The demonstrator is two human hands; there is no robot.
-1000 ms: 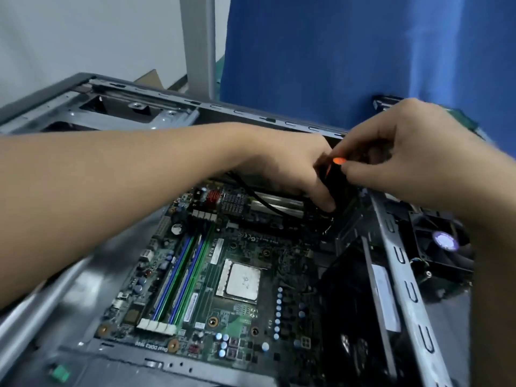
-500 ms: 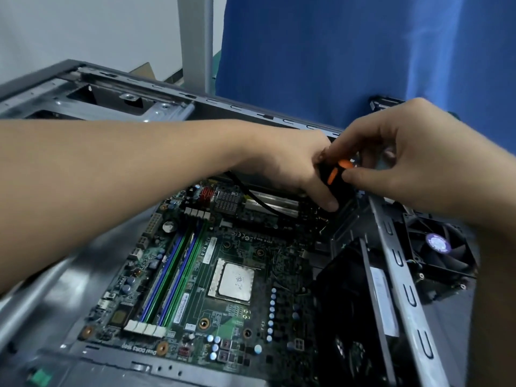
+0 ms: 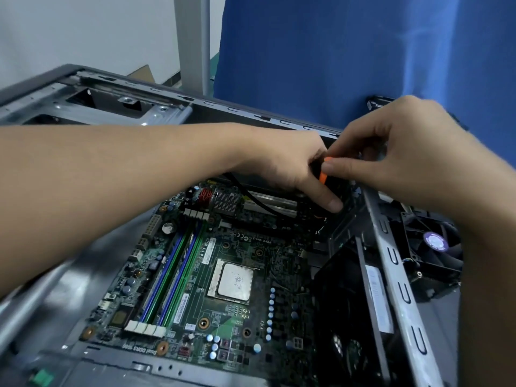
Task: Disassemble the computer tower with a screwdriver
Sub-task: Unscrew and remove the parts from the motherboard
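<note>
While left hand (image 3: 290, 166) and right hand (image 3: 396, 152) grip the screwdriver (image 3: 323, 177), blue cloth (image 3: 335, 51) backs the tower (image 3: 392, 255).

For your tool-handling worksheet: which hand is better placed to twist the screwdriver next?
Probably the right hand: its fingertips pinch the top of the orange-and-black screwdriver handle, while the left hand braces it lower down.

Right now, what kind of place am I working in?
Probably a computer repair or teardown workstation indoors: an opened computer tower with its motherboard exposed, a screwdriver held over it, and a blue curtain behind.
</note>
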